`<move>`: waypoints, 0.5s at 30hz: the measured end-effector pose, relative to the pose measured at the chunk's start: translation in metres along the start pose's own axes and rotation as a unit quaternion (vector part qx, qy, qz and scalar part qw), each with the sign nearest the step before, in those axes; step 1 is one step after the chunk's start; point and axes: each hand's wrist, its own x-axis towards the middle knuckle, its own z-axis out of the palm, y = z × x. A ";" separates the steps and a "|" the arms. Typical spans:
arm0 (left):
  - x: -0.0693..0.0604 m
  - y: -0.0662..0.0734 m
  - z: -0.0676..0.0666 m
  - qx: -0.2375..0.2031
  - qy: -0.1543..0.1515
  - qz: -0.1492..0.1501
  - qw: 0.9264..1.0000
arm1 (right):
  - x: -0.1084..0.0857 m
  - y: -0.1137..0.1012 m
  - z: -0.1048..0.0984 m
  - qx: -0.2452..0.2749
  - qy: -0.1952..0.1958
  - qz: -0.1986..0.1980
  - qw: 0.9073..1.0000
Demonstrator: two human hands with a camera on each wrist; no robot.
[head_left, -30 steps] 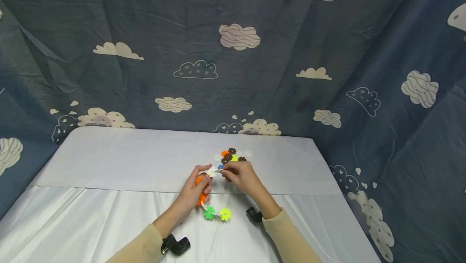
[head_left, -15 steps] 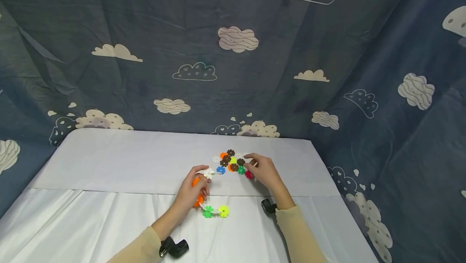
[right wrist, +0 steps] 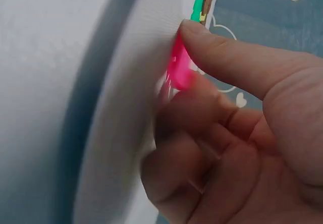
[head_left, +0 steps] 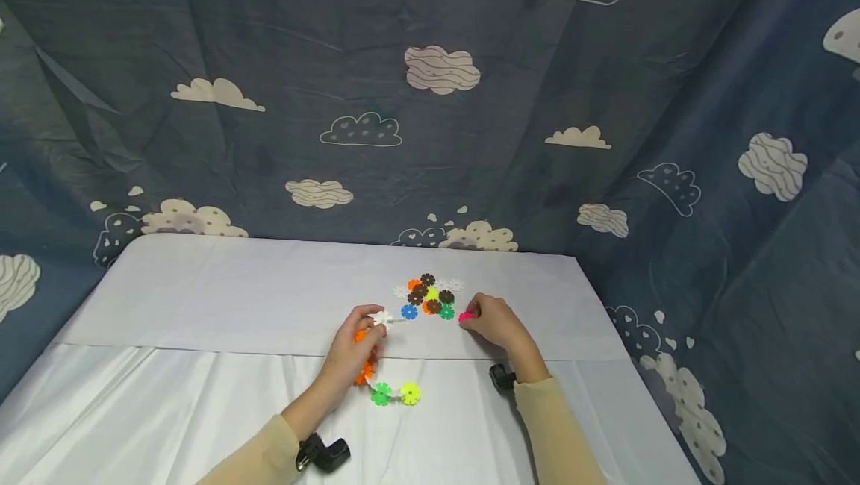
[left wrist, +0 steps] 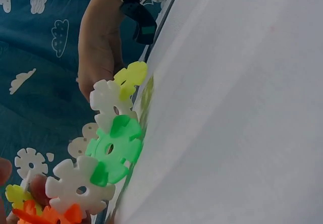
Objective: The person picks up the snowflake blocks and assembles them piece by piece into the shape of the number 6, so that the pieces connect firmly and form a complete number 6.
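A chain of notched, flower-shaped plastic discs hangs from my left hand [head_left: 354, 345], which grips it between thumb and fingers. White [head_left: 382, 318] is the disc at its upper end; below come orange discs [head_left: 363, 374], then a green disc [left wrist: 117, 149] and a yellow disc [left wrist: 130, 79] at the other end, with white discs [left wrist: 81, 186] linking them. My right hand [head_left: 498, 323] pinches a pink flower disc [right wrist: 180, 65] between thumb and fingertip, close to the table surface, just right of the loose pile. Part of the chain is hidden behind my left fingers.
Loose flower discs lie in a pile past my hands: brown [head_left: 428, 279], green [head_left: 446, 312], blue [head_left: 409, 312], white and orange ones. The white-covered table [head_left: 222, 298] ends at a dark cloud-print curtain [head_left: 269, 149]. Each wrist wears a black camera [head_left: 328, 455].
My right hand has left the chain's white end, moved right past the pile and picked up the pink disc. My left hand keeps its grip on the chain, nearly in place.
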 end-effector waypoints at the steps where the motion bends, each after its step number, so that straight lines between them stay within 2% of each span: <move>1: 0.000 0.000 0.000 0.003 0.002 -0.002 1.000 | 0.001 0.000 0.000 0.007 -0.001 0.002 1.000; 3: -0.001 0.000 -0.001 0.008 0.005 -0.006 1.000 | 0.001 -0.001 0.001 0.030 -0.004 0.001 1.000; 6: -0.002 0.001 -0.003 0.005 0.011 -0.003 1.000 | -0.003 -0.011 0.001 0.101 -0.029 -0.035 0.994; 8: -0.002 0.001 -0.003 0.001 0.017 0.000 1.000 | -0.009 -0.024 -0.001 0.172 -0.061 -0.064 0.981; 10: -0.002 0.001 -0.003 -0.001 0.023 0.009 1.000 | -0.017 -0.039 -0.003 0.237 -0.094 -0.086 0.963; 12: -0.002 0.002 -0.004 -0.001 0.029 0.019 0.999 | -0.025 -0.054 -0.005 0.280 -0.115 -0.103 0.948; 15: -0.003 0.003 -0.004 0.001 0.035 0.039 0.999 | -0.035 -0.070 -0.004 0.297 -0.115 -0.119 0.940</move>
